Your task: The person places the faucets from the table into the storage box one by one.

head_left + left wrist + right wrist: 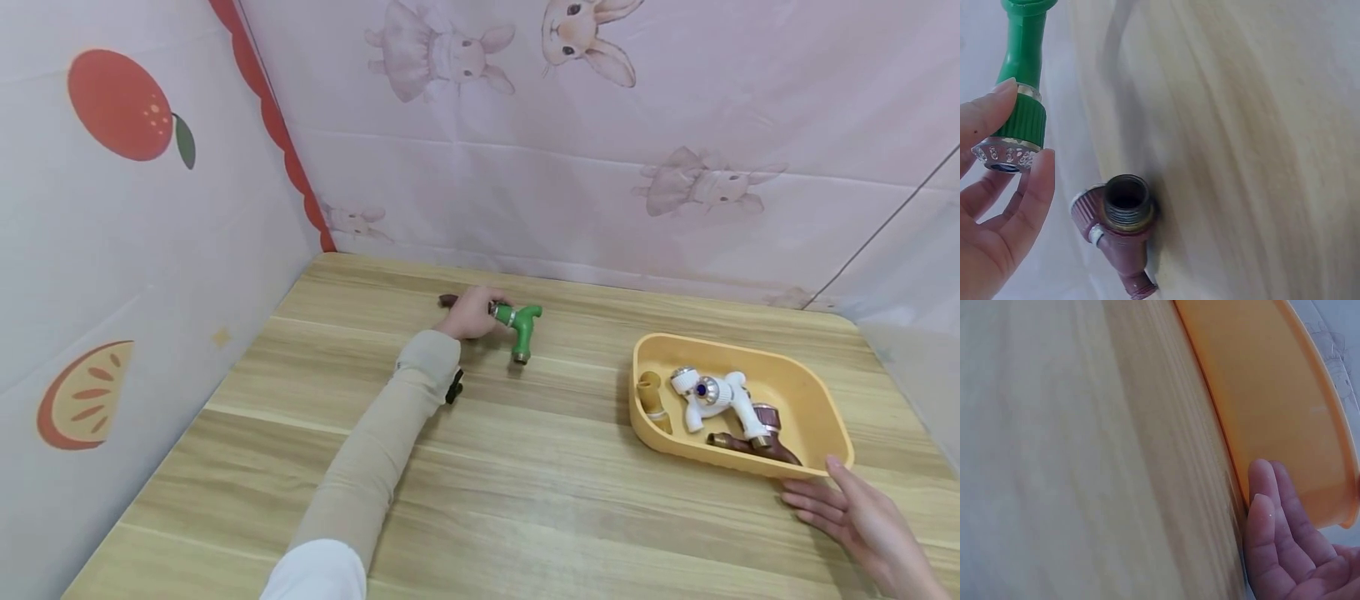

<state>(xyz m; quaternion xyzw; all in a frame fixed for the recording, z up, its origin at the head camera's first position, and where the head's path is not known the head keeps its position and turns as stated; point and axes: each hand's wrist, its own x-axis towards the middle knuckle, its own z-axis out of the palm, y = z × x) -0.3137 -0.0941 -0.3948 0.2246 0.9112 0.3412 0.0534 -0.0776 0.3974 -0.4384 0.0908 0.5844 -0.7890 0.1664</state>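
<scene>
My left hand (474, 313) pinches a green faucet (523, 332) by its ribbed knob end, at the back middle of the table. In the left wrist view, thumb and fingers sit around the green faucet's collar (1025, 122). Below that hand lies a maroon faucet (1125, 244) with a threaded end, mostly hidden by the hand in the head view. At the right, my right hand (862, 517) holds the near corner of a yellow basin (813, 379), thumb on its rim and fingers against the outer wall (1272, 406).
In the basin lie white faucet parts (720, 396), a brown-red faucet (765, 437) and a yellow faucet (652, 404). A small black item (454, 388) shows beside the left sleeve, partly covered. Fabric-covered walls (525, 183) border the table (570, 500) at the back and left.
</scene>
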